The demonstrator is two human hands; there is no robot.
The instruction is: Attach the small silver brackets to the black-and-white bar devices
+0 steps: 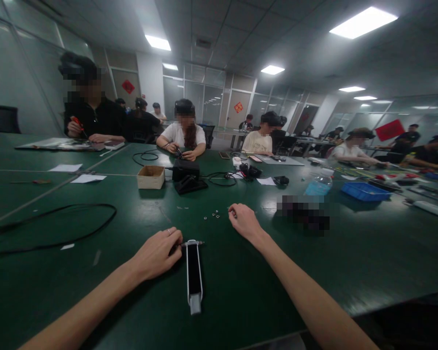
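Black tool [194,272] touching left hand [155,253]

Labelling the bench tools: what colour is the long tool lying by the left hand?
The tool is black with a silver-white edge, best seen in the head view.

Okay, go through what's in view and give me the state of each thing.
Left hand, curled, fingers at the bar's metal tip
Right hand, fingertips pinched together
Narrow black-and-white bar, lying flat on the table
Small silver metal parts, loose and scattered
Green tabletop, littered with paper scraps and cables
Brown cardboard box, open-topped
Blue plastic tray, resting on the table
Thin black cable, lying in a loose loop
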